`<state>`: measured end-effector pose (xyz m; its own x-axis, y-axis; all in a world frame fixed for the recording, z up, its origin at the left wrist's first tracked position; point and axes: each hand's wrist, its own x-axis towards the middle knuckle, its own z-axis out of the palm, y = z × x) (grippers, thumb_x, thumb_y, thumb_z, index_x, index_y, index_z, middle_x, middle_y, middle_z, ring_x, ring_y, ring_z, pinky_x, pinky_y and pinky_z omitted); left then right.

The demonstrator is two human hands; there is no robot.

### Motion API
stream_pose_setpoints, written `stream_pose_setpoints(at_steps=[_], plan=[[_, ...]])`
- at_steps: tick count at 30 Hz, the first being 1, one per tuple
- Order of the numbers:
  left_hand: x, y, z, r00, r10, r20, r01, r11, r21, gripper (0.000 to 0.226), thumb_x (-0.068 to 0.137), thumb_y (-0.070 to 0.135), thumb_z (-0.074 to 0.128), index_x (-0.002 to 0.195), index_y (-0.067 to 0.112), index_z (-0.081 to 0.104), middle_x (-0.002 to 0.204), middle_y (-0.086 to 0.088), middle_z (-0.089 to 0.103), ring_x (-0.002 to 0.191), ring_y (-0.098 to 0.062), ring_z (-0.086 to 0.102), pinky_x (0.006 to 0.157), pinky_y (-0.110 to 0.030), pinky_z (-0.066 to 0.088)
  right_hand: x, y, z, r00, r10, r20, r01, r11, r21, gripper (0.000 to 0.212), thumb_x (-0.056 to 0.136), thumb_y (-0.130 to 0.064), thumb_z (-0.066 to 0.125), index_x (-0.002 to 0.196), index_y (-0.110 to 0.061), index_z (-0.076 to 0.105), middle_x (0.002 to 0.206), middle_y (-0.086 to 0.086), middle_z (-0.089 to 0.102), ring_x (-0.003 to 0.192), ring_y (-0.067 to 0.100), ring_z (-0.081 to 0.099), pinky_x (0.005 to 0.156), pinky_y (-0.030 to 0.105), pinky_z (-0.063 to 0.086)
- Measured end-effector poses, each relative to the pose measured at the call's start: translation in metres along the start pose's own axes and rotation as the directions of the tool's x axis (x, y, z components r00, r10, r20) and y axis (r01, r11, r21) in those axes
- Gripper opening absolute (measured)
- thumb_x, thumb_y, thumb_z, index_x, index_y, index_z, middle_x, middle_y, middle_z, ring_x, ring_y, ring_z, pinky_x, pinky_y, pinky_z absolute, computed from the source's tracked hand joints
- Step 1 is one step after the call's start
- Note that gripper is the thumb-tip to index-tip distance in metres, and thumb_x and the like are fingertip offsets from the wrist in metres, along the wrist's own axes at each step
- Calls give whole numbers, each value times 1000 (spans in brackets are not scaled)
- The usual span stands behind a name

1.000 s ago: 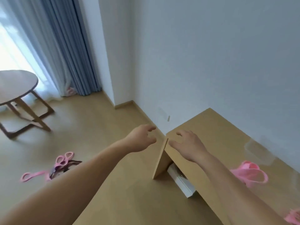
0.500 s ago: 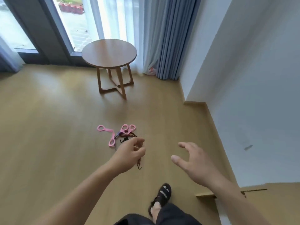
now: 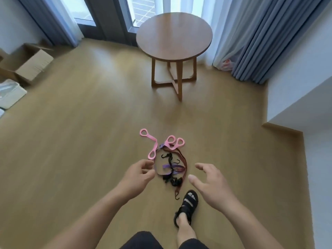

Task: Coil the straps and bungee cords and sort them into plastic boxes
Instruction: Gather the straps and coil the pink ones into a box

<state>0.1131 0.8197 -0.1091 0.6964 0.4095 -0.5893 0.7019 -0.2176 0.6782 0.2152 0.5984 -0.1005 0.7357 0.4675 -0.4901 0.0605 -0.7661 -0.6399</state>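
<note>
Wood floor [image 3: 71,141], round table [image 3: 174,35] by curtains [image 3: 260,33]; my left hand [image 3: 138,178] and right hand [image 3: 213,187] loose-fingered, empty, near strap tangle [image 3: 170,164].

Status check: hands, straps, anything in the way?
Left hand and right hand open, empty. Straps and cords tangled, uncoiled, between them. Sandalled foot beside the tangle.

Both my bare forearms stretch forward from the near edge, angled in toward each other. My left hand [image 3: 139,175] hangs palm inward, fingers loosely curled and thumb apart from them, holding nothing. My right hand [image 3: 213,186] is palm down, fingers spread and lightly bent, thumb pointing left, also holding nothing. The two hands are apart.
</note>
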Motion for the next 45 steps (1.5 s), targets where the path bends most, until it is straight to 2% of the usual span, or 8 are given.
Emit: stream_pose_setpoints(at_steps=[8,19,28,31,34,38,42,45], plan=[[187,-34,26,980,-196,-36,192,977,-95,31,93,17,58,124,16,61,116,2,64,102,-12,60,87,-26,45,211,19,57,982,63,177,-43,992,-116,50,92,-46,58,136,-23,51,134,-5,52,126,14,45,104,30,38],[464,-240,75,952,-307,5,306,951,-52,30,94,17,56,123,13,62,119,2,63,105,-17,58,83,-26,42,504,141,289,946,232,225,-186,960,-209,42,85,-37,57,121,-14,60,102,3,60,94,25,56,79,34,47],[572,-367,130,954,-301,-15,299,951,-78,33,92,15,54,123,17,62,110,5,62,88,-9,58,63,-18,42,632,243,409,981,191,14,-171,905,-390,36,92,-23,53,123,-6,51,124,15,55,115,35,51,90,42,44],[578,-378,136,952,-307,12,306,942,-135,35,91,14,56,125,19,60,116,7,62,95,-8,58,67,-16,43,632,247,419,983,185,-1,-168,890,-424,27,100,-26,43,105,-6,60,106,16,64,104,36,57,73,37,41],[571,-381,134,982,-180,62,187,973,-137,65,85,11,67,143,23,42,137,15,49,121,-5,50,97,-24,46,619,221,415,994,104,19,-95,956,-277,22,94,-25,49,81,-15,63,86,8,67,89,31,58,67,34,39],[567,-372,114,988,85,130,-71,991,-109,103,73,18,79,149,45,16,151,29,16,148,4,3,118,-25,17,590,165,397,975,-17,222,-12,992,129,17,84,-25,63,68,-17,64,63,-12,62,63,12,55,64,32,46],[572,-375,96,981,164,105,-153,982,-108,60,79,33,73,134,43,51,146,27,41,148,2,14,114,-25,25,592,137,391,931,-92,352,-39,936,348,19,84,-32,63,67,-22,66,60,-13,65,57,3,56,55,19,45],[577,-389,86,1000,-7,-17,2,963,-271,16,92,21,57,101,16,69,97,5,70,93,-12,60,83,-32,45,627,145,412,980,11,201,-68,958,277,15,91,-28,61,82,-19,70,76,-9,68,76,11,64,73,31,51]])
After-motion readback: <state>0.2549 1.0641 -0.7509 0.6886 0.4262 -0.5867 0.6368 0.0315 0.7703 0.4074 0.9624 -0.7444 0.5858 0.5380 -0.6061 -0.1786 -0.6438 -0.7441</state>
